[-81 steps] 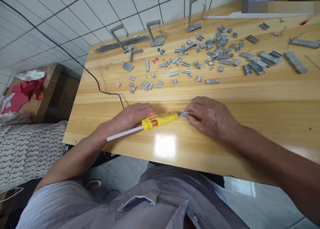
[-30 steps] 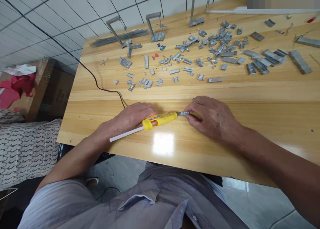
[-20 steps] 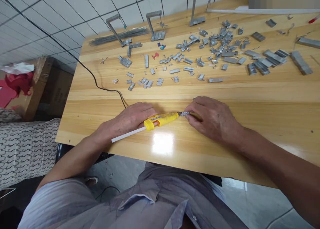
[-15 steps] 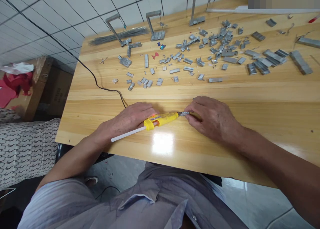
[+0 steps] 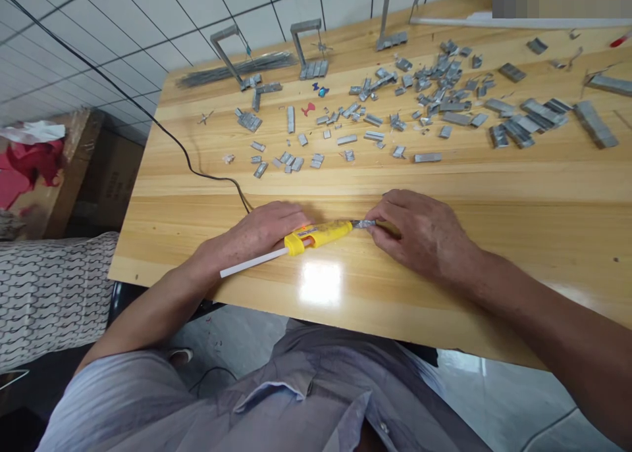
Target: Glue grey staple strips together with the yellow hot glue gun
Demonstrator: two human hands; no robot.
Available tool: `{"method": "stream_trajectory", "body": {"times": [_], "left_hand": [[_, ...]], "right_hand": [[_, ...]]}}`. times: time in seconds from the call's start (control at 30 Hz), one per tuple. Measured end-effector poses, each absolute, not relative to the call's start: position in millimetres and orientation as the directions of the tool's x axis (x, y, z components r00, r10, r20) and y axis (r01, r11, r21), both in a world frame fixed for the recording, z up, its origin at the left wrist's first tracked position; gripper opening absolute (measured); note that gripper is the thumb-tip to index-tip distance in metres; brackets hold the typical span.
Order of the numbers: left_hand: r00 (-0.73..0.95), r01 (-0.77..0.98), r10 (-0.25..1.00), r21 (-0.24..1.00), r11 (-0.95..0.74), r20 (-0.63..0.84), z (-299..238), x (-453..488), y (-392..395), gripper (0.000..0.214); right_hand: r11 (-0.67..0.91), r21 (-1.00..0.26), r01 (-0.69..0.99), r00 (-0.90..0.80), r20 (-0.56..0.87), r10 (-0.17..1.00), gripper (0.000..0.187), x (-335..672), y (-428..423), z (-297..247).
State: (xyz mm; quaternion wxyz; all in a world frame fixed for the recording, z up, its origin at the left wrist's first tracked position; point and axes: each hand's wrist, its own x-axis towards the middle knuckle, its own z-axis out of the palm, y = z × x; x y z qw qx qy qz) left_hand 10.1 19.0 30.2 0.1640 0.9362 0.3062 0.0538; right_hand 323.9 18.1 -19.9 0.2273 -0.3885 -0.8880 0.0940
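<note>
Grey staple-like strips [image 5: 457, 118] lie scattered over the far half of the wooden surface [image 5: 197, 205], densest toward the right. Behind them, near the tiled wall, stand three bent grey frames [image 5: 315, 70], with a bundle of thin rods [image 5: 266, 64] behind the leftmost. A red bow-shaped piece [image 5: 309, 108] lies among the strips, near a blue piece [image 5: 322, 91]. From the left, a black cord [image 5: 187, 162] crosses the surface and disappears behind the left hand [image 5: 264, 227].

That hand grasps the yellow glue gun [image 5: 326, 235] from its far side, wrist low, hiding the handle; a white glue stick [image 5: 254, 263] juts from its rear. The gun lies close to the near edge, its silvery nozzle [image 5: 362, 224] toward the right hand [image 5: 422, 235], whose fingers curl down, thumb and forefinger at the tip; what they pinch cannot be told.
</note>
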Motion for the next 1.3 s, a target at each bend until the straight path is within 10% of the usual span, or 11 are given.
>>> {"method": "stream_trajectory", "body": {"times": [1.3], "left_hand": [[0.764, 0.546, 0.628, 0.665, -0.510, -0.145, 49, 13, 27, 0.024]], "right_hand": [[0.658, -0.370, 0.656, -0.595, 0.283, 0.752, 0.019, 324, 18, -18]]}}
